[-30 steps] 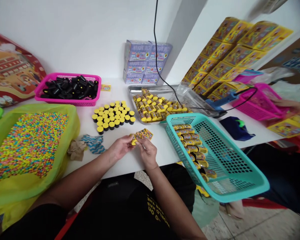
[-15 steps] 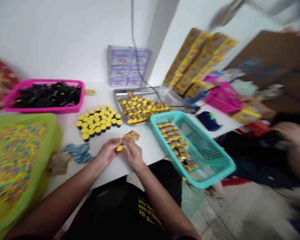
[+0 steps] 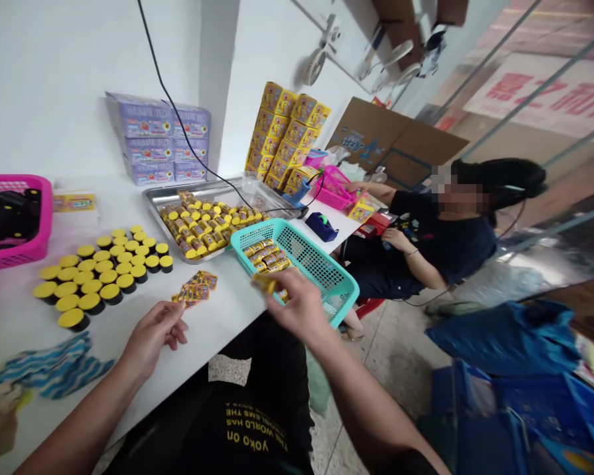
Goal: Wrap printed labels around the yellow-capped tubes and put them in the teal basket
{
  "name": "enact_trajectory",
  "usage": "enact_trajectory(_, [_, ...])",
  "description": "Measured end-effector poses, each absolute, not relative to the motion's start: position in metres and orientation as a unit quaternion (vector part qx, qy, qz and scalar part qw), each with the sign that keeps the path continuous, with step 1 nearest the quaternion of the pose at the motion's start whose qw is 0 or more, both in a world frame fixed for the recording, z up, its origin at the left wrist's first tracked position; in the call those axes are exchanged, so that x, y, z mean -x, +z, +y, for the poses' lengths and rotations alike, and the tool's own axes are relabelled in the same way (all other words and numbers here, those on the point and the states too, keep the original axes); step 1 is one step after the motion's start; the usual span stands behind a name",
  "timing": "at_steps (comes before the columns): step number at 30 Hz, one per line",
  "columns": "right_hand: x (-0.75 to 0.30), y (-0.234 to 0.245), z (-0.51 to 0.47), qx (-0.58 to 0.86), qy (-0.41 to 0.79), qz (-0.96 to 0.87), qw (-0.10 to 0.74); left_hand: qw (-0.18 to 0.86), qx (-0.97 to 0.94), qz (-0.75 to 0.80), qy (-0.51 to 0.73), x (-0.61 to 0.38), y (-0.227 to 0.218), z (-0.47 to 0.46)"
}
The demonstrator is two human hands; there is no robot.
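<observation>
My right hand [image 3: 299, 305] is closed on a small yellow-labelled tube [image 3: 264, 284], held over the near corner of the teal basket [image 3: 336, 290], where more labelled tubes [image 3: 266, 256] lie. My left hand [image 3: 153, 335] rests on the white table [image 3: 24, 330] with fingers loosely curled and nothing in them, just below a small stack of yellow labels [image 3: 197, 288]. A group of black tubes with yellow caps [image 3: 103, 267] stands upright left of the labels.
A metal tray [image 3: 153, 198] of labelled tubes sits behind the basket. A pink basket [image 3: 30, 247] of black tubes is at the left, purple boxes [image 3: 161, 138] and yellow boxes [image 3: 284, 128] at the back. A seated person [image 3: 445, 231] works at the table's right end.
The view swung right. My hands, together on a tube by the labels before, have parted: the right one carried the tube to the teal basket, the left one let go.
</observation>
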State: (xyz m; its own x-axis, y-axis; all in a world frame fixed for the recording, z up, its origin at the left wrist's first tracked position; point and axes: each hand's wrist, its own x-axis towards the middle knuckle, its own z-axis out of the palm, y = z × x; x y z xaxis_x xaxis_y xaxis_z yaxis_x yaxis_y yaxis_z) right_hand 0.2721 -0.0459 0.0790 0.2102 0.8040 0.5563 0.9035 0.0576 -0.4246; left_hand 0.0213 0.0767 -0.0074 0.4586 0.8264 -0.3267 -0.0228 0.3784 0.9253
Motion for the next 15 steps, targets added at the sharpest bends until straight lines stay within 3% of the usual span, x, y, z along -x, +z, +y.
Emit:
enact_trajectory(2, [-0.333, 0.09, -0.047, 0.765, -0.074, -0.569, 0.292, 0.706, -0.477, 0.434, 0.291, -0.022, -0.01, 0.077])
enact_trajectory(5, [-0.403, 0.088, -0.038, 0.865, 0.022, -0.479, 0.147, 0.701, -0.487, 0.435, 0.287, -0.023, -0.012, 0.076])
enact_trajectory(7, [-0.424, 0.078, -0.03, 0.873, 0.07, -0.467, 0.119, 0.686, -0.495, 0.441, 0.299, -0.024, -0.013, 0.077])
enact_trajectory(13, [-0.42, 0.063, -0.014, 0.837, 0.094, -0.515, 0.159, 0.611, -0.552, 0.461, 0.331, -0.023, -0.023, 0.088])
enact_trajectory(15, [-0.412, 0.069, -0.014, 0.821, 0.009, -0.509, 0.259, 0.548, -0.578, 0.497, 0.343, -0.022, -0.026, 0.094])
